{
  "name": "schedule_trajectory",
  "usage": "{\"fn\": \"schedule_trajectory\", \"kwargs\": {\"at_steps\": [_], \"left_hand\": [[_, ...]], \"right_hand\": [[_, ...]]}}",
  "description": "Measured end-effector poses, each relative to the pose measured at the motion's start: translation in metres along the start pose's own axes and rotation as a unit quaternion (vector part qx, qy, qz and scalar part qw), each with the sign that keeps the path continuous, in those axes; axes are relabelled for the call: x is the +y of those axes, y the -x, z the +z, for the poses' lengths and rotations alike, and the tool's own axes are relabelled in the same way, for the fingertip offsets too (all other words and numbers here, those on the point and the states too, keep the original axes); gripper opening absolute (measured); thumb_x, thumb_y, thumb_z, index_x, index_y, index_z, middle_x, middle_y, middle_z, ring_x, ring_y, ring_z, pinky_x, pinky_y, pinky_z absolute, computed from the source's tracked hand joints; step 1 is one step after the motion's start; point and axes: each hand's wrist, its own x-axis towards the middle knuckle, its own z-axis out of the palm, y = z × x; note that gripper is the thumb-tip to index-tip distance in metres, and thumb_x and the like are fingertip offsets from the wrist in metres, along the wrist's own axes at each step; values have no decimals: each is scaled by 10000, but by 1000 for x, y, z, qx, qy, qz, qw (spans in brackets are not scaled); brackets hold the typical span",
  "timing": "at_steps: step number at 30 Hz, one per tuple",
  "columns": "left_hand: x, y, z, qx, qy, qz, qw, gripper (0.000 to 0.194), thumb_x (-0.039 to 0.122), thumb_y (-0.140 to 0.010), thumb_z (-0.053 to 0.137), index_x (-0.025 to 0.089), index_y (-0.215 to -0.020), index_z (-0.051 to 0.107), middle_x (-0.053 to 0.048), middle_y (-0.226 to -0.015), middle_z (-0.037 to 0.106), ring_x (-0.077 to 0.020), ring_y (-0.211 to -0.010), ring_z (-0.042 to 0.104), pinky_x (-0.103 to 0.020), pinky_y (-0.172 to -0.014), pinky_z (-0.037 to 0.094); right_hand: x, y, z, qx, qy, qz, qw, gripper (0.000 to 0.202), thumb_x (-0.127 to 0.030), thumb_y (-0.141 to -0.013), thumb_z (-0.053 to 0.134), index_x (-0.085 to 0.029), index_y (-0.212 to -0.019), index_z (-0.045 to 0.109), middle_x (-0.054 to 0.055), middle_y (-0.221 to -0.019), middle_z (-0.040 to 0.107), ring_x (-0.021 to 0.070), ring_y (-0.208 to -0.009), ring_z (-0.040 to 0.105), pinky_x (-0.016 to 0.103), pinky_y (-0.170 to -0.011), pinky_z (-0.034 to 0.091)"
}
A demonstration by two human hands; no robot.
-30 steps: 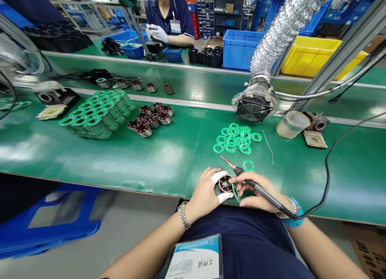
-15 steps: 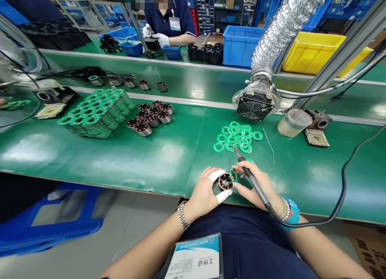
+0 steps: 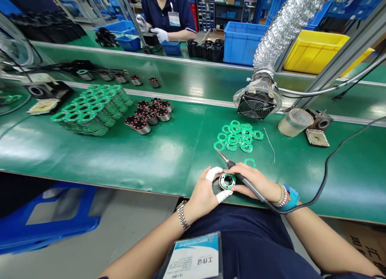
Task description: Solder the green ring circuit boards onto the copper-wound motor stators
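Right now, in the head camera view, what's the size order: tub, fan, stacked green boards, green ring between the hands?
1. Stacked green boards
2. Tub and fan, too alike to rank
3. Green ring, smallest

Grn bench (image 3: 177, 162) w/ PCBs (image 3: 240, 139), stators (image 3: 151, 118)

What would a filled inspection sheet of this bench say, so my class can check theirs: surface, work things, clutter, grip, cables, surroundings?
Surface: green bench, shiny.
Work things: board over a stator; loose boards ahead; stacked boards and more stators to the left.
Clutter: bent wire beside the loose boards.
Grip: left hand around the stator; right hand at the board, holding the iron.
Cables: black cord from the iron to the right edge of view.
Surroundings: fan, yellow bin, gloved co-worker beyond.
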Motion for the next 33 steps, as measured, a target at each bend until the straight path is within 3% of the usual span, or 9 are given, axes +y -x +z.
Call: {"fn": "schedule_trajectory", "kwargs": {"at_steps": [7,13,18,23,27,33], "left_hand": [[-5,1,2,2,-12,-7,1000,509,319,-695,693,180,-1113,439,-116,-1057,638,-270,-1023,602,-451,-884,483],[-10,3,-2,1,-42,96,994,414,359,-699,698,195,-1045,541,-111,-1138,633,-266,-1104,564,-523,-1002,382],[-13,6,-4,7,-28,109,994,283,265,-788,620,210,-1058,554,-97,-1142,640,-227,-1085,586,-496,-991,411],[-17,9,-1,22,-29,102,994,282,232,-788,622,199,-1061,561,-93,-1111,659,-226,-1064,602,-473,-984,433],[-20,11,-2,18,-43,92,995,294,235,-768,644,192,-1052,580,-87,-1117,657,-234,-1051,609,-430,-941,484],[-20,12,-6,5,-43,88,995,272,223,-777,633,190,-1041,575,-88,-1122,655,-223,-1005,634,-372,-893,522]], "right_hand": [[10,-7,-3,-23,-34,-1,999,401,-315,-804,622,-191,-1159,483,80,-1058,585,177,-965,570,327,-840,483],[9,-6,2,8,-61,12,998,418,-328,-789,639,-193,-1147,470,75,-1097,596,173,-1009,584,321,-863,484],[6,3,4,81,-76,18,994,446,-306,-760,672,-202,-1145,471,71,-1106,612,165,-995,604,308,-860,494],[-1,16,7,194,-33,43,979,191,-151,-854,502,-193,-1041,498,52,-960,654,141,-882,630,287,-781,513],[2,19,17,193,-34,18,980,191,-125,-862,449,-174,-1044,482,56,-936,642,134,-849,625,267,-736,512],[10,12,19,150,-83,57,984,224,-152,-880,435,-195,-1100,444,25,-936,645,114,-770,628,233,-661,498]]}}
